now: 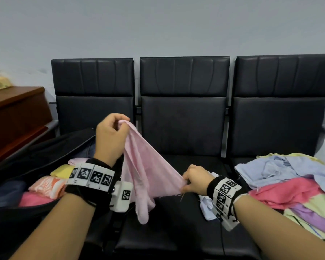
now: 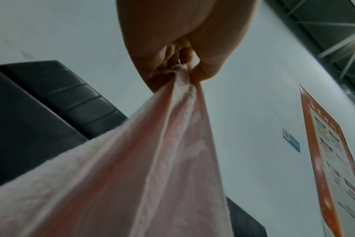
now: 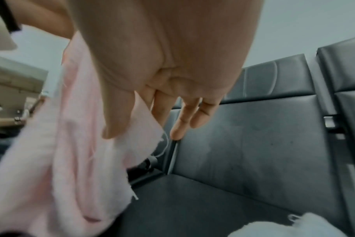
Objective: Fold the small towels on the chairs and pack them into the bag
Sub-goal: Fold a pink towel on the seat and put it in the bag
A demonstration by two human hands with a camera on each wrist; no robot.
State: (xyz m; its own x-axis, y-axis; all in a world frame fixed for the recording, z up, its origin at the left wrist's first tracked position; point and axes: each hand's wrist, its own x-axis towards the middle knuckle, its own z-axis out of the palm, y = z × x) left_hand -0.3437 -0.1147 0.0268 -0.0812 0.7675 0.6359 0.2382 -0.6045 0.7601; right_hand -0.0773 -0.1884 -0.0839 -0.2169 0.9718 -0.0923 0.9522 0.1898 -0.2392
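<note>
**Pink towel stretched between two hands above the middle seat**

Against the pale wall stands a row of three black chairs [image 1: 184, 117], the largest thing in view. On the left seat lies the open dark bag [image 1: 26, 158], with folded towels [image 1: 47, 186] in yellow, orange-patterned and pink packed inside it. On the right seat sits a loose pile of unfolded towels [image 1: 296, 186] in blue, pink, pale green and purple. A small white cloth [image 1: 206, 207] lies on the middle seat just under the right wrist.

Above the middle seat hangs the pink towel [image 1: 144, 171], held by two corners and sagging between them, a lower flap dangling toward the seat. The left hand [image 1: 111, 136] is raised above the bag's edge, its thumb and curled fingers [image 2: 203, 70] pinching one bunched corner; the cloth falls away from the pinch in long folds. The right hand [image 1: 195, 180] is lower and near the seat, pinching the opposite corner between thumb and forefinger, while its other fingers [image 3: 182, 121] stretch out loosely past the frayed edge of the towel.
</note>
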